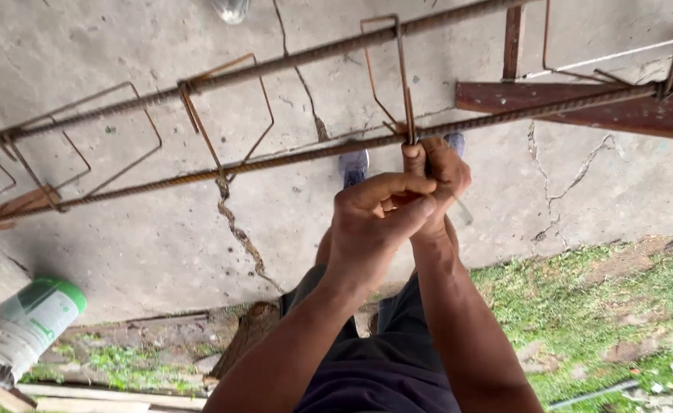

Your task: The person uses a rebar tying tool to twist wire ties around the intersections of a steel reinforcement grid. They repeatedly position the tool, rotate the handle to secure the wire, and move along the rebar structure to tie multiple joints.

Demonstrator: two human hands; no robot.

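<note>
Here both hands are bunched together at 1 joint of a rusty steel reinforcement cage. The left hand (374, 218) is curled tight, fingers folded over and thumb stretched across toward the other hand; what sits inside its grip I cannot tell, since the fingers hide it. The right hand (439, 180) is closed too, pressed against the left one, its thumb pointing up at the spot where a thin rusty wire stirrup loop (401, 73) meets the lower ribbed rebar rod (275, 160). Something slim and pale sticks out just below the right hand, too blurred to name.

The lower rod runs right across the fingertips, and the upper ribbed rebar rod (290, 61) lies beyond the hands, farther from the body. More bent stirrups hang off to the left of the hands. Under them is cracked grey concrete floor (160, 245). 2 blue-grey shoe toes (354, 164) show just past the knuckles. Well off to the left of the left forearm lies a white and green sack-like bundle (27, 325); grass (604, 306) spreads right of the right forearm.
</note>
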